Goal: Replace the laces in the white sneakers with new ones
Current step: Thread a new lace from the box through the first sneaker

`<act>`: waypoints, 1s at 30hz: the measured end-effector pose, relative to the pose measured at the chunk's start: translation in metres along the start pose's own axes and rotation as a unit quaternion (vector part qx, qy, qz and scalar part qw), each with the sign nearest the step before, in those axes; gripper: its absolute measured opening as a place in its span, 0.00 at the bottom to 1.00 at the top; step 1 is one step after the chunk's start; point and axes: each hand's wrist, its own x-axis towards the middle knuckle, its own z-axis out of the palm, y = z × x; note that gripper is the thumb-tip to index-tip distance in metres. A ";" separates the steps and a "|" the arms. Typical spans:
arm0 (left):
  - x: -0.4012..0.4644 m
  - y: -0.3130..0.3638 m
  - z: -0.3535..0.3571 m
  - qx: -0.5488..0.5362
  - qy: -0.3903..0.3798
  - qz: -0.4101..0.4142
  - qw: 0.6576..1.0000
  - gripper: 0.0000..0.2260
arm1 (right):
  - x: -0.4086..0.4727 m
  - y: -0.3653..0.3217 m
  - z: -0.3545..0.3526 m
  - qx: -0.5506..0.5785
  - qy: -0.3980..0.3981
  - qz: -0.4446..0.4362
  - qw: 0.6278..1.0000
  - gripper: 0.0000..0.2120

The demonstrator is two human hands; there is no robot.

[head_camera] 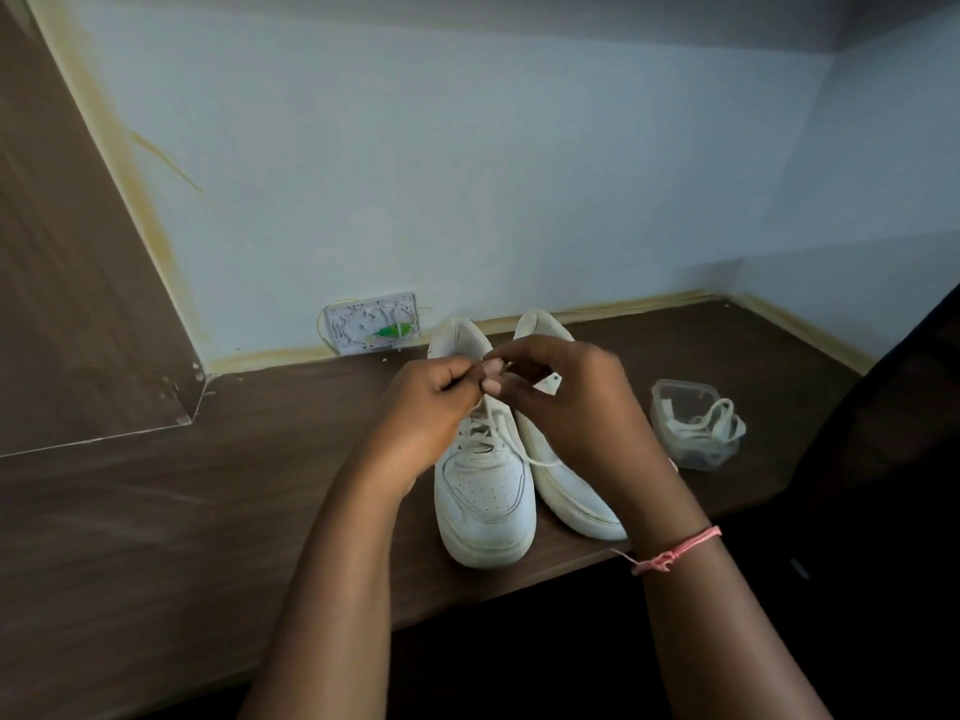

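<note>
Two white sneakers on a dark wooden counter (156, 511), toes toward its front edge. The left sneaker (483, 491) is partly laced; the right sneaker (566, 491) stands just beside it. Above the left sneaker's collar, the left hand (431, 407) and right hand (566, 402) meet, fingertips pinching its lace (540, 462). A clear container (693, 428) of spare laces (719, 423) sits near the counter's right end.

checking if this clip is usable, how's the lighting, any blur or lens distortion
Head view: dim, bluish light, no glare; the wide lens bows the wall edges and desk; sneakers read clearly, the left hand and right hand slightly soft at the fingertips; lower right falls into near black.
</note>
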 end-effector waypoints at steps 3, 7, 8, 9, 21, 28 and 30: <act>0.000 0.001 0.001 -0.006 0.002 -0.037 0.999 0.16 | 0.002 0.004 0.001 -0.020 0.030 -0.022 0.999 0.06; 0.001 -0.004 -0.001 0.014 -0.010 -0.032 0.999 0.15 | 0.004 0.009 0.001 -0.071 0.092 -0.043 0.992 0.03; 0.002 -0.005 -0.003 0.013 0.000 -0.026 1.000 0.13 | 0.005 0.011 0.001 -0.088 0.103 -0.044 0.990 0.01; 0.002 -0.006 -0.005 0.007 0.012 -0.020 1.000 0.10 | 0.006 0.013 0.001 -0.099 0.108 -0.044 0.988 0.01; 0.006 -0.008 -0.005 -0.059 0.114 0.054 0.990 0.05 | 0.003 0.006 0.013 -0.089 0.128 -0.068 0.985 0.04; 0.002 -0.002 -0.003 -0.077 0.104 0.042 0.991 0.05 | 0.005 0.009 0.019 -0.092 0.143 -0.096 0.981 0.05; 0.003 -0.002 -0.003 -0.069 0.107 0.038 0.991 0.05 | 0.005 0.009 0.018 -0.106 0.152 -0.109 0.977 0.05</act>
